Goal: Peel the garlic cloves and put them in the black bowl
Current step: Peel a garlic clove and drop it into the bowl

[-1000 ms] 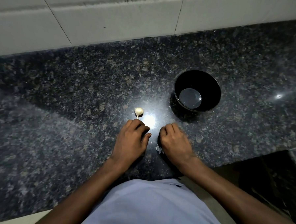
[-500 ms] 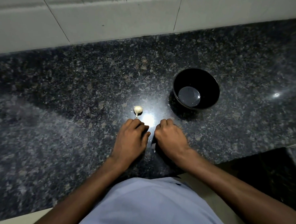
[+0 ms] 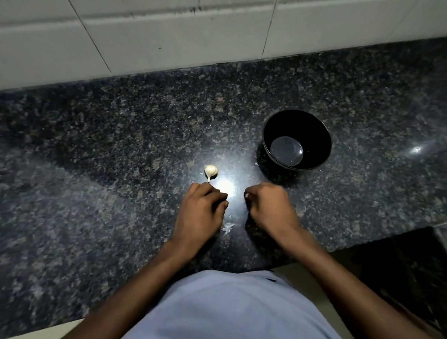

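A small white garlic bulb (image 3: 210,171) with a short stem lies on the dark granite counter (image 3: 114,150). To its right stands the black bowl (image 3: 320,138), upright, with nothing in it. My left hand (image 3: 200,212) is just below the bulb, knuckles up and fingers curled under; its fingertips almost reach the stem. My right hand (image 3: 268,208) is in front of the bowl, also curled with its knuckles up. Whatever either hand holds is hidden beneath the fingers. Thin white peel scraps (image 3: 227,228) lie on the counter between the hands.
A white tiled wall (image 3: 172,37) runs along the back of the counter. The counter's front edge sits close to my light blue shirt (image 3: 235,312). At the lower right a dark recess (image 3: 406,269) drops below the counter.
My hands were close together and have drawn apart, the right one shifting right toward the bowl. The peel scraps between them are now uncovered. Bulb and bowl have not moved.
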